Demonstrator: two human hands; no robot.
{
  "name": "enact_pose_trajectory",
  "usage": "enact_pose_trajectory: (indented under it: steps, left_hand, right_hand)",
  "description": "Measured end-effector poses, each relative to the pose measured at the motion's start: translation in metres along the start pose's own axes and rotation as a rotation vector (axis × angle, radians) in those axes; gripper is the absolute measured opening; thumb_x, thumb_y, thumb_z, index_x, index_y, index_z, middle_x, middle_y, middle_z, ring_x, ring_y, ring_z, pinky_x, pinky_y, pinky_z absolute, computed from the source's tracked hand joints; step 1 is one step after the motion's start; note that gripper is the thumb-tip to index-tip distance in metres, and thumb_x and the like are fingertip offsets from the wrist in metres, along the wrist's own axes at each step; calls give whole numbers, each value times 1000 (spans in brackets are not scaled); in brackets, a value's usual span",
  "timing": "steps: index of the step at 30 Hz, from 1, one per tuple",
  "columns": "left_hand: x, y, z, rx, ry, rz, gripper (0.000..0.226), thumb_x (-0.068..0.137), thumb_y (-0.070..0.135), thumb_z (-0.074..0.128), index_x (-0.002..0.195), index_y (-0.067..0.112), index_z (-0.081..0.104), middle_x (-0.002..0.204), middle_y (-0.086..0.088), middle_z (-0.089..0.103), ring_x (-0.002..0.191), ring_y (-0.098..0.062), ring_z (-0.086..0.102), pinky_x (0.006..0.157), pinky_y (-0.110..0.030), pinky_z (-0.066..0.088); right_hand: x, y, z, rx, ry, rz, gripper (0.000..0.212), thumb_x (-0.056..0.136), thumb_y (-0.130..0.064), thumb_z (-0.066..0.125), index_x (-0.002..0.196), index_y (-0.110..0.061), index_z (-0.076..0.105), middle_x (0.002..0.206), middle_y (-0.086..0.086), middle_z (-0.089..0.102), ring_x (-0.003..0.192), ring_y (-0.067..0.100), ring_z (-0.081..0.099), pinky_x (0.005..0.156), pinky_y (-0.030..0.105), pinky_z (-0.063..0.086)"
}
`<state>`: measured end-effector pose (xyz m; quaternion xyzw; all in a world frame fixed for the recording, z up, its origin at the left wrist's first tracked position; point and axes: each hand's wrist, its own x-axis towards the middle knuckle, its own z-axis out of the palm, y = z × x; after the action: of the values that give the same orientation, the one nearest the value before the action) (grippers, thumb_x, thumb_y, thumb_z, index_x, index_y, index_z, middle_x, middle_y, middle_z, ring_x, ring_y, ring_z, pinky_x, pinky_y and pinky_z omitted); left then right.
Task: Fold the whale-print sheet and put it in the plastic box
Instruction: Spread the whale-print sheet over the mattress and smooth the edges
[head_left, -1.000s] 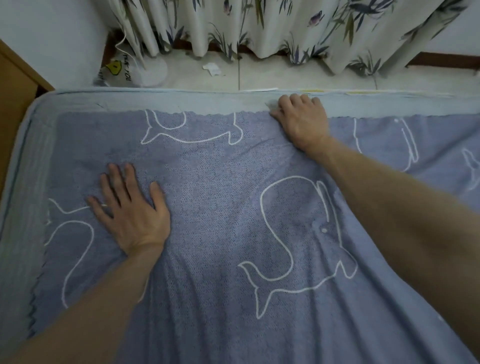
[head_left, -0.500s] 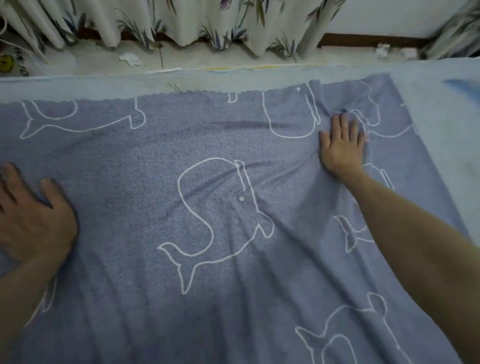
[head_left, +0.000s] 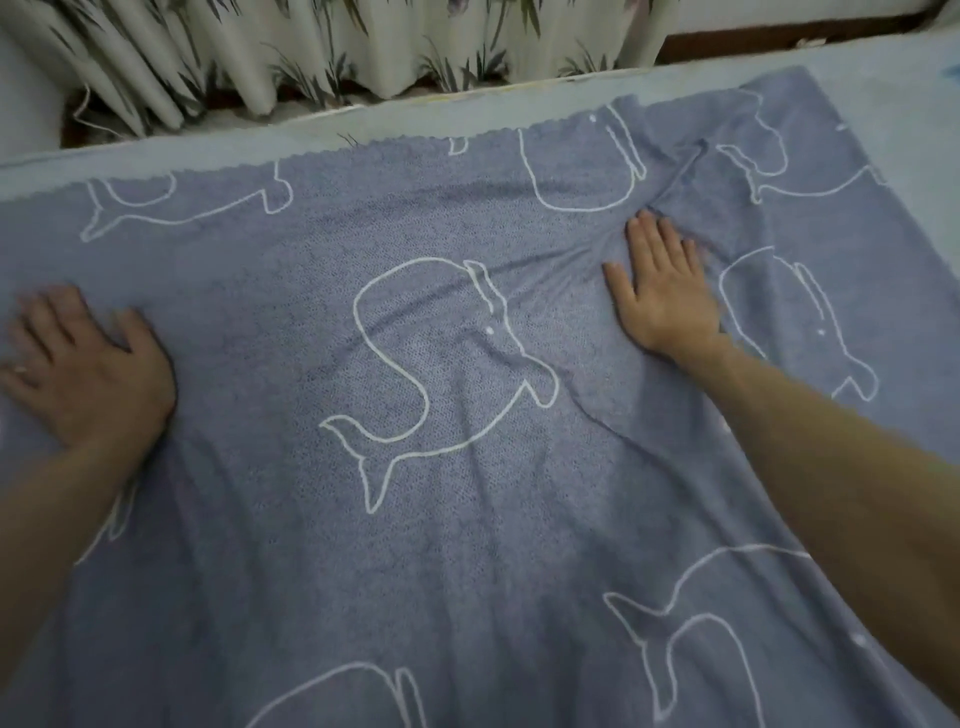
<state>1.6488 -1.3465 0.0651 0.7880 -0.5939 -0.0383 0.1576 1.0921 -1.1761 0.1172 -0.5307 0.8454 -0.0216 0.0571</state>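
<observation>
Partly out of frame, whale-print sheet (head_left: 467, 545) under flat hands (head_left: 662, 291).

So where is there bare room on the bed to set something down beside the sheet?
A bare strip of mattress runs between the whale-print sheet's far scalloped edge and the curtain, widening at the far right corner. The sheet covers everything else. On it, the widest free patch lies between the left hand and right hand; creases bunch around the right hand.
</observation>
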Motion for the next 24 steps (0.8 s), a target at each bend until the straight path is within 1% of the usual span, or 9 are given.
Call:
enact_pose_trajectory:
  steps: [4, 6, 8, 10, 12, 14, 17, 20, 24]
  left_hand:
    - [3, 12, -31, 62, -145, 115, 81, 96, 65, 20, 158, 13, 22, 166, -17, 21, 152, -39, 20, 121, -66, 16]
    - [3, 17, -68, 24, -295, 47, 94, 87, 74, 29, 158, 14, 25, 166, -16, 21, 153, -39, 18, 122, -64, 16]
    - [-36, 28, -98, -37, -253, 109, 91, 83, 69, 39, 153, 10, 35, 159, -24, 32, 148, -46, 29, 118, -69, 24]
    - [-132, 34, -116, -49, -134, 363, 77, 94, 54, 39, 154, 7, 31, 161, -25, 29, 150, -45, 26, 119, -69, 21]
    - [-281, 26, -136, -56, -139, 574, 70, 101, 50, 37, 159, 14, 25, 168, -13, 22, 157, -33, 17, 123, -64, 15]
    - [-441, -9, -151, -129, -340, 610, 70, 101, 54, 37, 161, 18, 28, 170, -5, 19, 158, -29, 15, 122, -65, 14]
    - [-606, -75, -180, 10, -580, 645, 70, 99, 57, 44, 159, 23, 36, 169, -5, 22, 156, -32, 22, 118, -69, 22]
    - [-655, -139, -197, 104, -653, 717, 69, 102, 62, 37, 161, 28, 28, 170, -7, 21, 156, -33, 22, 119, -67, 22]
    - [-640, -161, -217, 139, -731, 789, 66, 105, 61, 21, 161, 27, 30, 169, -7, 23, 156, -30, 23, 120, -63, 25]
  right_hand:
    - [-14, -15, -51, -57, -78, 275, 72, 105, -52, 16, 161, -8, 2, 169, 11, -5, 155, 33, -4, 124, 56, 2]
    - [-79, -41, -63, -64, 54, 34, 70, 107, -48, 21, 160, -7, 5, 169, 12, -1, 155, 33, -1, 124, 54, 7]
    - [-203, -58, -52, 0, 117, -273, 69, 107, -49, 26, 161, -9, 10, 169, 8, 4, 156, 30, 4, 126, 50, 8]
    - [-347, -53, -30, 77, 38, -387, 68, 107, -51, 29, 161, -12, 16, 169, 4, 8, 156, 27, 8, 125, 48, 11]
    - [-461, -36, -12, 80, -59, -432, 67, 106, -51, 31, 158, -10, 26, 168, 5, 14, 155, 28, 15, 124, 49, 14]
    - [-534, -17, 4, 53, -124, -453, 66, 105, -52, 33, 154, -8, 36, 167, 5, 20, 154, 28, 19, 124, 49, 15]
    - [-555, 26, 9, -10, -223, -483, 66, 105, -54, 27, 155, -12, 36, 166, 2, 22, 155, 23, 13, 124, 48, 14]
    - [-535, 102, 13, -73, -230, -191, 70, 102, -60, 21, 161, -22, 16, 169, -5, 11, 156, 22, 5, 126, 48, 7]
    - [-520, 175, -8, 12, -182, 350, 76, 99, -60, 19, 158, -13, 24, 167, 7, 18, 153, 31, 15, 123, 57, 12]
